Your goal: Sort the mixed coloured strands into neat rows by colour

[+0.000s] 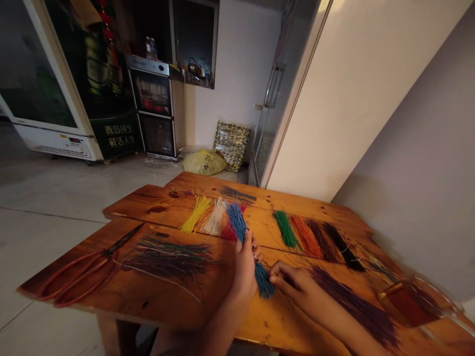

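Observation:
My left hand is wrapped round the middle of a bundle of blue strands, which slants over the wooden table. At the bundle's lower end, my right hand has its thumb and forefinger pinched together near the loose tips. What that pinch holds, if anything, is too small to make out. Behind the blue bundle lie yellow strands, white strands and a partly hidden red bundle. A loose pile of mixed dark strands is left of my left hand. Purple strands lie beside my right forearm.
Red-handled scissors rest at the table's left edge. Green, orange, brown and black strands lie in a row on the right. A glass mug of amber liquid stands near the right edge of the wooden table.

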Available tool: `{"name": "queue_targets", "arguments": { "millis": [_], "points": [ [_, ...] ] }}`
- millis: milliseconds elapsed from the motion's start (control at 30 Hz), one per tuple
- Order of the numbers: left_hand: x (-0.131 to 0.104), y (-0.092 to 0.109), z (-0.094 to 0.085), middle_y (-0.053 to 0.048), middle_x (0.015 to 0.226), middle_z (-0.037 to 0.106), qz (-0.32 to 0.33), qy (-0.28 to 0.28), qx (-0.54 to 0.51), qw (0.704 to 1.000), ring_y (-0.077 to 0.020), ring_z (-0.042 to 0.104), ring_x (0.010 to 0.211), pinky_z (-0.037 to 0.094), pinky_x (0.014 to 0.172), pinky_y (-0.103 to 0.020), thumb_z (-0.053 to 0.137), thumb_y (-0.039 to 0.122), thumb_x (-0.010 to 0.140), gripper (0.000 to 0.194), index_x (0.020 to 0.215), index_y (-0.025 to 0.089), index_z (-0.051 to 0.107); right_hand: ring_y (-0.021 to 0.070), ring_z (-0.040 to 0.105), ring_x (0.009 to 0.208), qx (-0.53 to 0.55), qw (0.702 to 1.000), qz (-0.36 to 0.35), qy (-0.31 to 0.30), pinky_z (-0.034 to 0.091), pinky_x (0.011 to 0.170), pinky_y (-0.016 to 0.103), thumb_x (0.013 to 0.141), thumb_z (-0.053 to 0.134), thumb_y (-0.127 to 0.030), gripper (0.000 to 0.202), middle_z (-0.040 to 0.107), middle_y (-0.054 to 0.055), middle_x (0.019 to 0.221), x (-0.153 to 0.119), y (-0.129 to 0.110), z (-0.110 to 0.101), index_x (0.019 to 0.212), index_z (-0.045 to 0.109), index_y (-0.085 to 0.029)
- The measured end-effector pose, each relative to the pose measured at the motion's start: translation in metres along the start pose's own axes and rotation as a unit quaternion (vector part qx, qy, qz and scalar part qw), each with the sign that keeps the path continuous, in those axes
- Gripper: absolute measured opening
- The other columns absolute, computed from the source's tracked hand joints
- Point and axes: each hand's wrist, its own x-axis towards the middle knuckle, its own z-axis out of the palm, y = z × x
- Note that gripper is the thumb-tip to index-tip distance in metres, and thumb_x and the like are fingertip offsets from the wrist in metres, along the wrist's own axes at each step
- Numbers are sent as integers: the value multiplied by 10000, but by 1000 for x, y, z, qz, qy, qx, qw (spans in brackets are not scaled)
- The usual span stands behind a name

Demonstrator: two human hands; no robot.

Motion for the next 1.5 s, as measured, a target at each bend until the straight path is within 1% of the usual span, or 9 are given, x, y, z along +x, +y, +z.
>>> {"name": "queue_targets", "arguments": {
  "millis": [200,433,567,800,933,1033,1100,1200,1500],
  "points": [
    [3,3,-11,105,534,317,16,35,-24,999,-22,291,400,254,395,-158,640,496,708,400,734,192,382,107,390,562,68,997,28,31,318,515,223,848,455,-475,309,407,-35,616,-10,3,-21,696,481,-207],
    [0,5,-10,102,542,308,15,5,-70,997,-18,277,407,237,395,-153,688,460,685,429,699,190,355,103,310,494,64,962,17,264,255,454,228,839,477,-455,273,338,-47,565,-9,-15,-49,695,454,-224],
    [-14,3,-4,100,536,314,2,-70,-44,997,-20,263,411,228,393,-151,654,517,696,421,718,177,406,139,486,591,-87,978,-46,181,349,569,251,886,401,-407,260,518,-7,639,14,-20,-21,736,500,-220],
    [-20,4,-8,54,660,493,25,-10,17,999,-70,484,601,388,568,-168,707,362,689,302,777,171,490,194,615,747,-264,957,-74,95,398,637,281,925,322,-304,244,653,58,866,21,-17,20,946,545,-207],
    [-16,2,-10,81,532,334,27,9,-3,1000,-44,333,457,291,432,-156,605,413,773,366,633,182,359,184,598,802,-218,970,-70,84,404,688,279,916,357,-323,230,642,47,875,11,-18,22,917,561,-216],
    [-15,6,-9,90,512,307,38,-6,-22,999,-38,287,412,261,393,-156,602,437,768,380,631,187,351,172,569,793,-26,983,-24,179,411,727,286,872,446,-389,212,621,24,821,6,-6,26,830,571,-224],
    [-16,11,-7,97,494,282,49,-14,-32,998,-31,239,374,227,360,-161,608,449,758,391,616,187,354,177,568,822,216,932,22,289,431,761,307,833,493,-423,211,623,22,834,4,8,35,811,578,-231],
    [-22,16,-2,103,474,262,72,-9,-50,996,-23,212,349,209,341,-160,612,427,760,413,583,189,326,207,589,922,496,791,57,353,468,809,385,795,502,-467,248,650,40,931,3,25,59,863,611,-256],
    [-49,-24,-6,81,375,374,18,-77,57,995,-46,330,329,295,391,-187,660,306,700,335,545,185,390,185,639,930,688,630,114,341,494,863,339,739,564,-365,173,711,12,829,14,41,105,784,676,-241]
  ]
}}
